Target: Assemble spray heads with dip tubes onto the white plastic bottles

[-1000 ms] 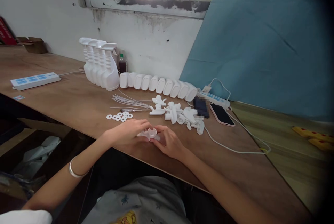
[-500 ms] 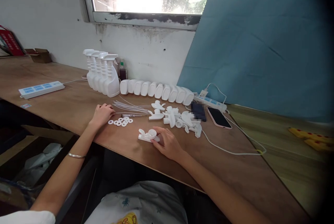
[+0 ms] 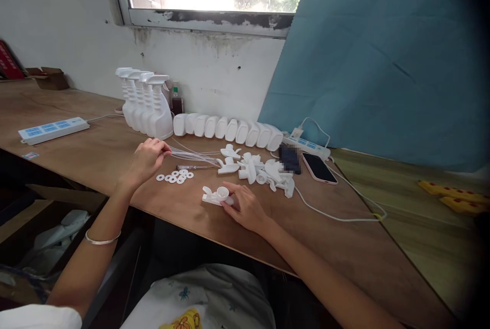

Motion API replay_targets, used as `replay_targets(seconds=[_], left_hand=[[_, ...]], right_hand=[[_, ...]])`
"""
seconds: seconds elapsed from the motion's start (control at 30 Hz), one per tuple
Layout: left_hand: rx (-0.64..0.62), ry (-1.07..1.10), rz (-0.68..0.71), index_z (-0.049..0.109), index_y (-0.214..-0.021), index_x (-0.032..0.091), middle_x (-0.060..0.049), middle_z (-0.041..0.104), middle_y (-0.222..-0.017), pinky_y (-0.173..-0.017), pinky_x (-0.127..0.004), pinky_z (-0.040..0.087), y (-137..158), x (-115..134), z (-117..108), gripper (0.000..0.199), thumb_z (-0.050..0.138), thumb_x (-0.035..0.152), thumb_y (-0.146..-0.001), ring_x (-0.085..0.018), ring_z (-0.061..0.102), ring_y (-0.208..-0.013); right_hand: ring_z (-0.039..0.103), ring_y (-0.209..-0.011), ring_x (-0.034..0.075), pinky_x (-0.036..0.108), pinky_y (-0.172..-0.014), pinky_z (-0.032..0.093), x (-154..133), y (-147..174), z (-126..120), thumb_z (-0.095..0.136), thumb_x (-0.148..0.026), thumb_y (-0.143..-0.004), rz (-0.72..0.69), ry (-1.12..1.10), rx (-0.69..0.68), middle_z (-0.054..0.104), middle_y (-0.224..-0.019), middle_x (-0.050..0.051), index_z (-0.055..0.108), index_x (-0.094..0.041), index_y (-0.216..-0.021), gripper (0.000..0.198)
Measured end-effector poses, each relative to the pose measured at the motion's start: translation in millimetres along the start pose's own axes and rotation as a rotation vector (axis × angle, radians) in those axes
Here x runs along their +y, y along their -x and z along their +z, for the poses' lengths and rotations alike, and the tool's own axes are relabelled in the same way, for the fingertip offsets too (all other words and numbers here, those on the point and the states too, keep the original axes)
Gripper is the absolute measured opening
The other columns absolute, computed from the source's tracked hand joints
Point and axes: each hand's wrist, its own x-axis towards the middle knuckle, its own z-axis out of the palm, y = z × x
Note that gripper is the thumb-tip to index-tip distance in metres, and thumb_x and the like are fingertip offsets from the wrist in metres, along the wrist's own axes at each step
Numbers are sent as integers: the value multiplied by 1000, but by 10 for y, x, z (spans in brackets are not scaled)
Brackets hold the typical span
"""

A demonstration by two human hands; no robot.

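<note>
My right hand (image 3: pixel 245 206) grips a white trigger spray head (image 3: pixel 216 195) lying on the table, thumb and fingers around its right end and its round collar facing up. My left hand (image 3: pixel 147 161) is closed, its fingertips pinched at the left ends of a bundle of thin white dip tubes (image 3: pixel 195 156); how many it grips I cannot tell. Just below the tubes lies a thin screwdriver-like tool (image 3: pixel 197 167). White ring washers (image 3: pixel 181 179) are grouped between my hands. Several more spray heads (image 3: pixel 250 168) form a loose pile beyond my right hand.
Assembled spray bottles (image 3: pixel 163 117) stand near the wall, beside a row of white bottles lying down (image 3: pixel 221 127). A phone (image 3: pixel 320 168), a dark blurred item (image 3: pixel 290 159) and a white cable (image 3: pixel 333 218) lie right. A power strip (image 3: pixel 55 131) is at left, an open carton (image 3: pixel 23 219) below.
My left hand has lifted away from beside the washers and moved up to the tube ends, its fingers closing there. My right hand keeps the spray head in the same place.
</note>
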Motion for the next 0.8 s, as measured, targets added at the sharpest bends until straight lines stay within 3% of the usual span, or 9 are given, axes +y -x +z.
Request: replay_targets(seconds=[0.1,0.2,0.3,0.37,0.5,0.6,0.67,0.8], left_hand=[[126,-15,-63,61,-79,16,-8,58,-79,-74,-36,39,41,34,-158,18,46,26,-84,-25,50,-83],[340,-22,-180,59,-88,13,-11,55,-87,-80,-39,37,94,-13,-355,24,39,25,-88,-26,46,-89],[584,350,-299,59,-91,11,-10,54,-92,-78,-31,38,108,-23,-453,28,35,25,-90,-18,47,-84],[629,693,-332,60,-90,12,-5,55,-82,-67,-24,39,98,62,-409,26,42,31,-88,-12,46,-69],[445,948,-277,62,-84,13,-2,58,-70,-57,-21,40,101,480,-172,29,54,41,-81,-10,49,-60],[174,1131,-198,63,-79,15,-2,63,-74,-56,-22,40,172,857,-24,26,60,40,-76,-12,54,-63],[67,1136,-124,64,-76,16,-2,65,-76,-63,-24,41,240,1043,51,22,62,38,-75,-13,57,-69],[14,1053,-16,66,-76,18,-2,66,-78,-72,-26,42,335,1200,184,17,62,35,-76,-14,58,-74]], right_hand=[[58,-81,22,39,-76,47,-7,-5,-6,50,-26,-85,-4,5,-12,63,-96,8,43,-18,-119,35],[58,-82,22,38,-75,47,-13,-12,-12,50,-25,-85,-6,7,-17,63,-94,8,44,-18,-120,36],[58,-80,22,38,-72,47,-14,-19,-16,49,-25,-85,-6,1,-24,63,-90,8,44,-18,-121,36],[57,-76,22,38,-70,47,-13,-23,-17,49,-25,-85,-5,-3,-30,63,-85,7,45,-17,-121,37],[57,-77,22,38,-71,47,-15,-19,-15,50,-25,-85,1,-11,-29,62,-88,8,45,-17,-121,37],[58,-82,22,37,-74,47,-19,-9,-10,52,-25,-85,8,-20,-25,62,-94,8,45,-18,-121,38],[58,-82,21,37,-74,47,-20,-4,-7,53,-25,-84,9,-28,-26,62,-94,7,45,-18,-121,38],[58,-83,21,37,-75,48,-29,-5,-13,52,-24,-84,4,-55,-28,63,-96,6,45,-21,-121,38]])
